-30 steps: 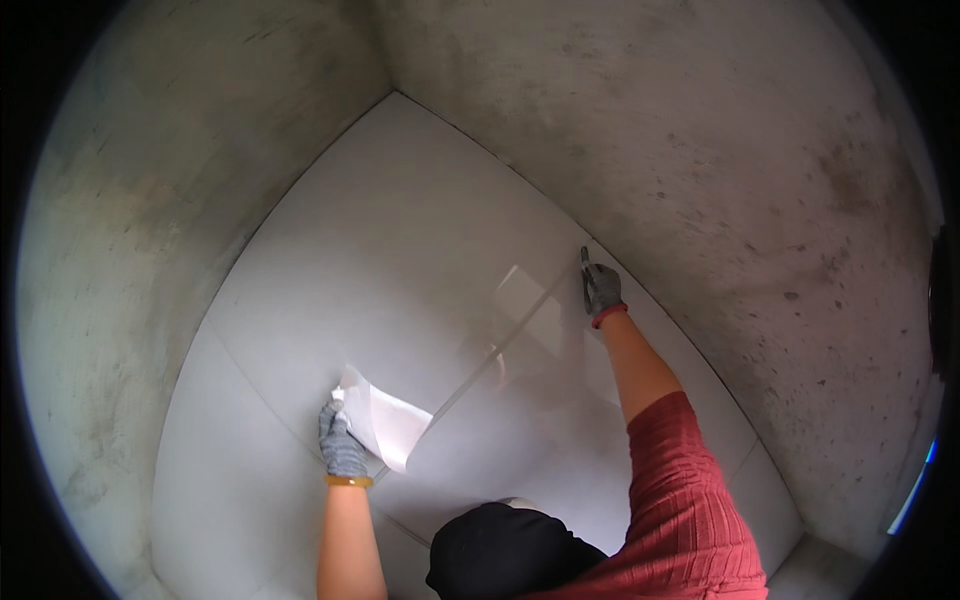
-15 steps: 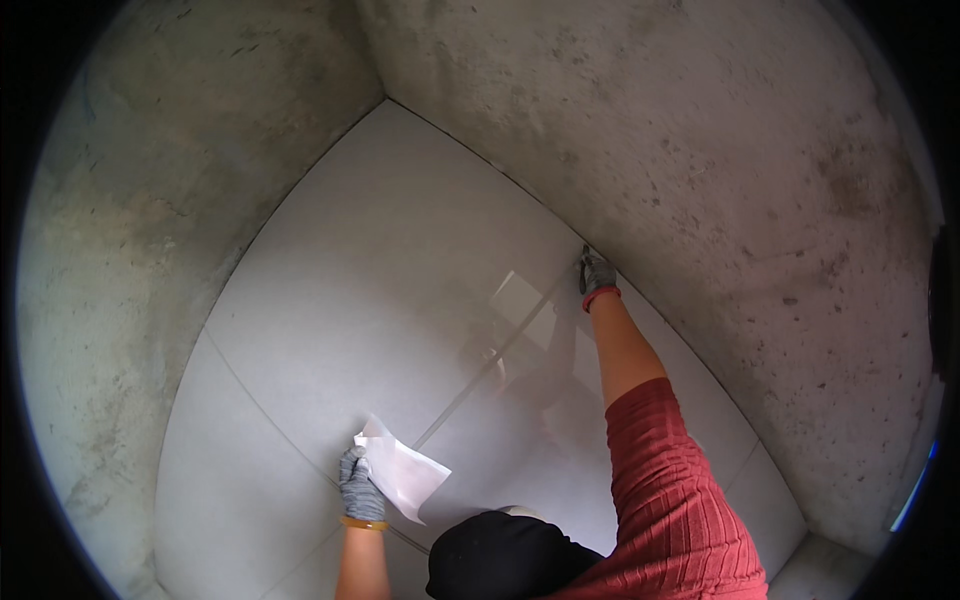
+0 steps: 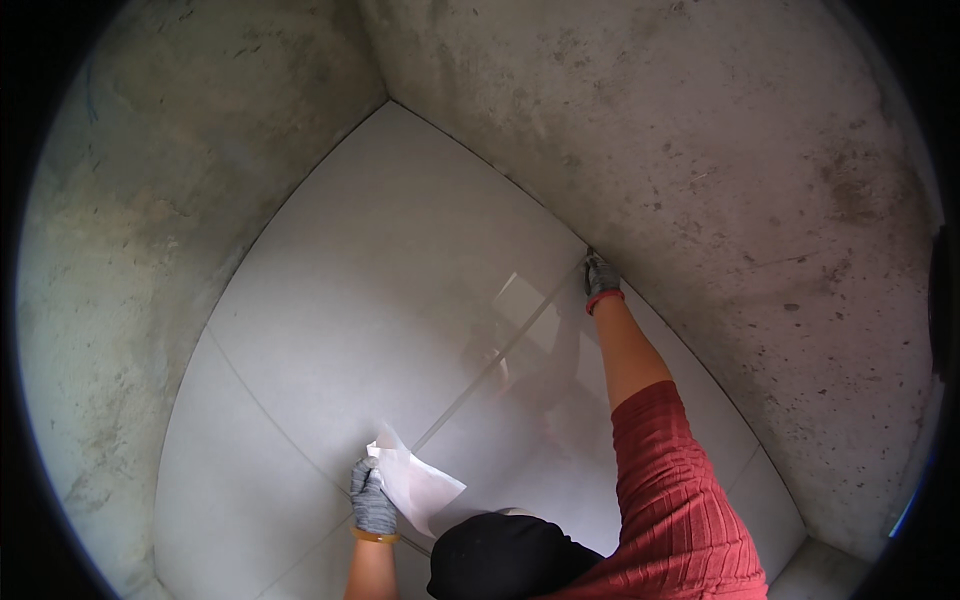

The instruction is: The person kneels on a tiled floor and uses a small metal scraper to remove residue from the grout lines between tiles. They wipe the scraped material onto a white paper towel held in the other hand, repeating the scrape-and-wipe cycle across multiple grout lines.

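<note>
"What do we have in our grey-gloved left hand (image 3: 372,498)?"

"We're grasping a white sheet (image 3: 415,487) by its left edge; the rest spreads to the right above the tiled floor (image 3: 370,270), near the lower end of the dark seam (image 3: 455,405)."

"And our right hand (image 3: 601,274)?"

"We have that one reaching out to the seam's far end, at the foot of the stained wall (image 3: 740,200). We can't tell whether its fingers are clenched on anything."

"What are we wearing?"

"A yellow bangle (image 3: 375,536) on our left wrist, a red sleeve (image 3: 665,460) on our right arm."
</note>
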Demonstrator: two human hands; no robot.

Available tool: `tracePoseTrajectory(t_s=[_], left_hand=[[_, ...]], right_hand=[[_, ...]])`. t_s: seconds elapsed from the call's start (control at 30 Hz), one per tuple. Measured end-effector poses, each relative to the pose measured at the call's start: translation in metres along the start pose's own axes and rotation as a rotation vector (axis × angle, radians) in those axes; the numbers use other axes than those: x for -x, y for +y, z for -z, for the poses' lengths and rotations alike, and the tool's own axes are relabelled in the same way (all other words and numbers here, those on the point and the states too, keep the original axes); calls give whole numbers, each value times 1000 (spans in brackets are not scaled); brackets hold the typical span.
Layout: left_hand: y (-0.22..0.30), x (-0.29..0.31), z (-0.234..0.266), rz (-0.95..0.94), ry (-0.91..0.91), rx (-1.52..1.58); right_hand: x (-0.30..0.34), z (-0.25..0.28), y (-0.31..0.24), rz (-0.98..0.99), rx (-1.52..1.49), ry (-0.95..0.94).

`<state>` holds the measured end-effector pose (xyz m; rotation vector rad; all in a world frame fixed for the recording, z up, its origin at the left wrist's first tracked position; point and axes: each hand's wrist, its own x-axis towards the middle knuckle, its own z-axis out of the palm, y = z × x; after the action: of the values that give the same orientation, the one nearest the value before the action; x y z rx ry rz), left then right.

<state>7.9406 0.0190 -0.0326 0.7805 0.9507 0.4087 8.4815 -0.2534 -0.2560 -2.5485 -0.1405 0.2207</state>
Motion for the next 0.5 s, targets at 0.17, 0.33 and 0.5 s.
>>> tracePoseTrajectory(t_s=[0.17, 0.33, 0.5], left_hand=[[8, 6, 10, -4, 7, 18], [7, 4, 21, -24, 9, -5], [-5, -7, 37, 106, 85, 119]], right_hand=[[25, 42, -52, -9, 355, -123], [22, 41, -50, -554, -878, -68], [2, 26, -21, -386, -416, -187]])
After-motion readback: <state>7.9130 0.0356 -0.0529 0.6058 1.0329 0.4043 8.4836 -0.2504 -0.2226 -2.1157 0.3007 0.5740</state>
